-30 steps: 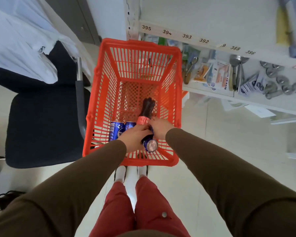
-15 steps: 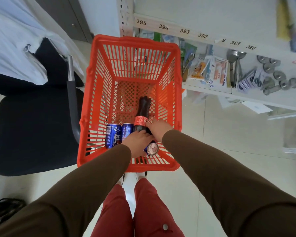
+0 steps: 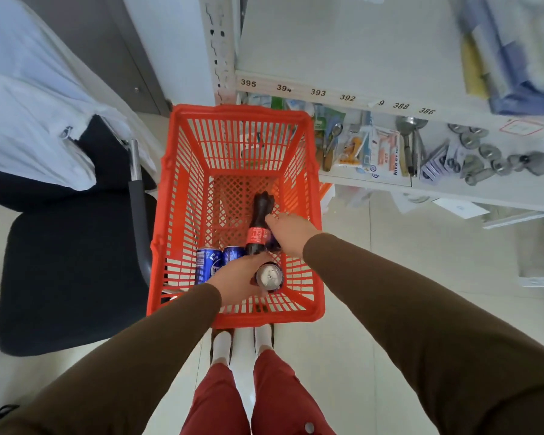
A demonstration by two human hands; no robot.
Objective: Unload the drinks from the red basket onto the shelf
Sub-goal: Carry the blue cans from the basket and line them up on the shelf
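Note:
The red basket (image 3: 242, 109) stands on the floor in front of my feet. A dark cola bottle (image 3: 260, 211) with a red label lies along its bottom. Two blue cans (image 3: 208, 262) lie side by side at the near left. My left hand (image 3: 236, 281) is closed around a silver-topped can (image 3: 269, 277) at the near end of the bottle. My right hand (image 3: 288, 229) is down in the basket against the bottle's right side, fingertips touching it. A dark blue thing shows under that palm, and the grip itself is hidden. The white numbered shelf (image 3: 318, 92) rises behind and to the right.
A black chair (image 3: 69, 262) with a white garment (image 3: 29, 127) stands left, its armrest (image 3: 137, 215) close to the basket's left wall. The lower shelf board (image 3: 374, 182) holds spoons, packets and metal parts. Papers (image 3: 459, 208) lie on the floor beneath it.
My right hand has slid farther along the bottle, away from me. My left hand stays on the silver-topped can. The view has shifted slightly.

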